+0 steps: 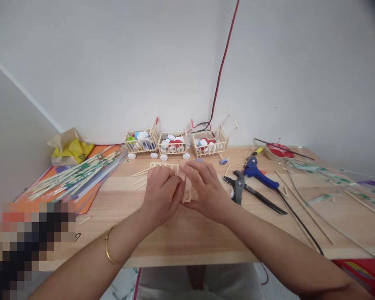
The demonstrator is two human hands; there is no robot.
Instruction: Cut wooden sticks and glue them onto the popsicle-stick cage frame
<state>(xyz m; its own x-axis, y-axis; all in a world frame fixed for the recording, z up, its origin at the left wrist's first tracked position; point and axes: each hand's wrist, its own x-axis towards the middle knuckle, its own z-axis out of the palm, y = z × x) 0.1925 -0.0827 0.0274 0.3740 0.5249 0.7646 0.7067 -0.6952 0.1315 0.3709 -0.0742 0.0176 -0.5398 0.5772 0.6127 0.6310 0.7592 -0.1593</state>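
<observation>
Between the fingers (190,173): I see a stick frame (188,196), partly covered; whether it rests on the tabletop (187,237) I cannot tell.
Left hand (161,187): fingers curled in at the frame's left, thumb close to the forefinger; what they pinch is hidden from me.
Right hand (211,189): fingers arched, partly spread, and I have the stick frame across them, thumb at its near end, forefinger at its far end.
Slatted strip (164,165): just beyond the left fingers; I cannot make out whether it joins the frame.
Loose sticks (140,171): just left of those fingers.
Carts: left cart (140,151), middle cart (174,153) and right cart (223,143), in a row beyond the fingers, each carrying coloured round pieces (203,143).
Tools: black-handled pliers (239,187) near the right fingers, with a blue glue gun (261,175) farther right.
Red bowl (275,156): beyond the glue gun, a dark rod (287,150) across it.
Bundled sticks (78,173): well left of the fingers, beside a yellow bag (76,152).
</observation>
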